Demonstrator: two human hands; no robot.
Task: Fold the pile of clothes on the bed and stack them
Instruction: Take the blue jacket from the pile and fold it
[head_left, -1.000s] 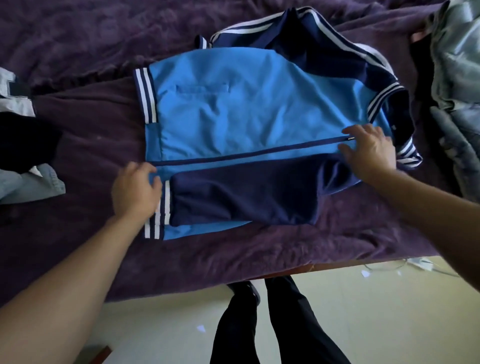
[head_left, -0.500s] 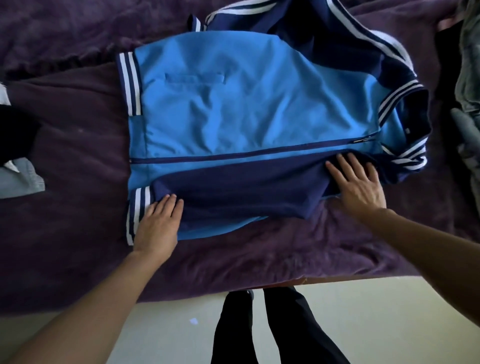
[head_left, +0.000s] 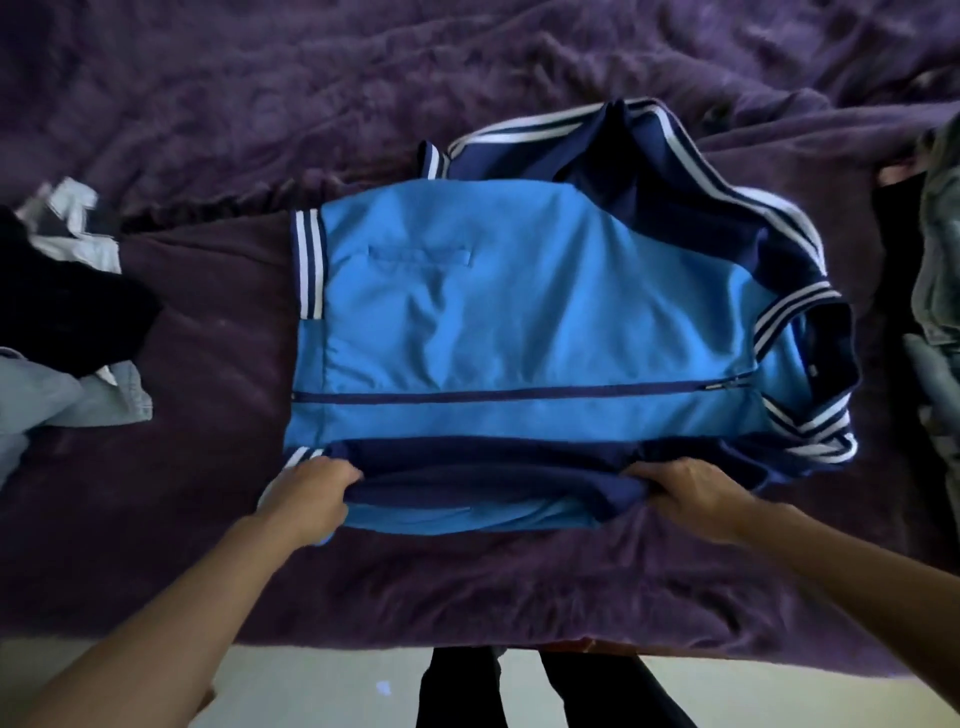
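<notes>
A light-blue and navy track jacket (head_left: 519, 322) with white stripes lies zipped and flat on the purple bed cover (head_left: 467, 587), collar to the right. Its near navy sleeve is folded across the lower body. My left hand (head_left: 306, 493) grips the near edge of the jacket by the striped hem, fingers curled under the fabric. My right hand (head_left: 691, 493) grips the same near edge toward the collar side, fingers tucked under the navy sleeve. The near edge is bunched and slightly raised between both hands.
A heap of black, white and pale-blue clothes (head_left: 62, 322) lies at the left. Grey-green garments (head_left: 935, 291) sit at the right edge. The bed's near edge (head_left: 467, 642) runs just below my forearms, with pale floor and my dark-trousered legs (head_left: 519, 691) beneath.
Both hands were lying flat on the jacket's folded navy sleeve; they have slid back to the near edge and curled under it, lifting it slightly.
</notes>
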